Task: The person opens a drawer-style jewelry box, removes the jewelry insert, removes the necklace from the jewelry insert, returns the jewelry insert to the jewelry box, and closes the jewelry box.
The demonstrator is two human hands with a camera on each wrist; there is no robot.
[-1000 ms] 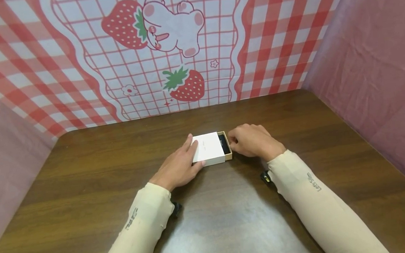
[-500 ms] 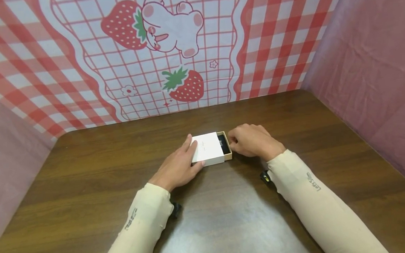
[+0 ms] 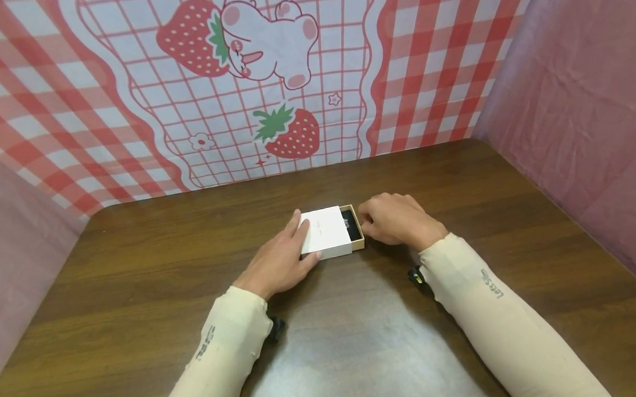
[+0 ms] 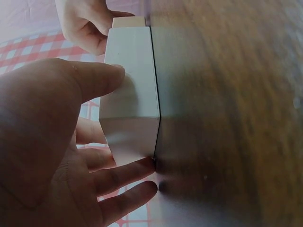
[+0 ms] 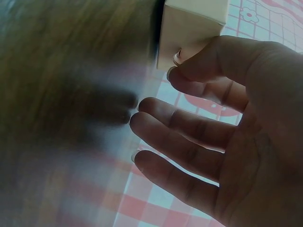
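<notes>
A white slide-out box sleeve point(image 3: 327, 232) lies flat on the table, small print on its top. My left hand point(image 3: 278, 262) holds its left end; in the left wrist view the thumb presses the near side of the sleeve point(image 4: 135, 56). From the right end a tan inner tray point(image 3: 358, 244) sticks out partway, showing a black item point(image 3: 353, 225) with pale lettering. My right hand point(image 3: 396, 222) is at the tray's end. There, in the right wrist view, thumb and index finger pinch together against the tray point(image 5: 189, 28), hiding the spot they grip; the other fingers are spread loosely.
The brown wooden table point(image 3: 141, 289) extends around the box. Behind it hangs a red-and-white checked cloth point(image 3: 429, 69) with strawberry prints, and a pink cloth point(image 3: 580, 104) hangs at the right. Small black devices are strapped under both wrists.
The sleeve has shifted very slightly left, and a little more of the tray and its black item shows. Both hands keep nearly the same places.
</notes>
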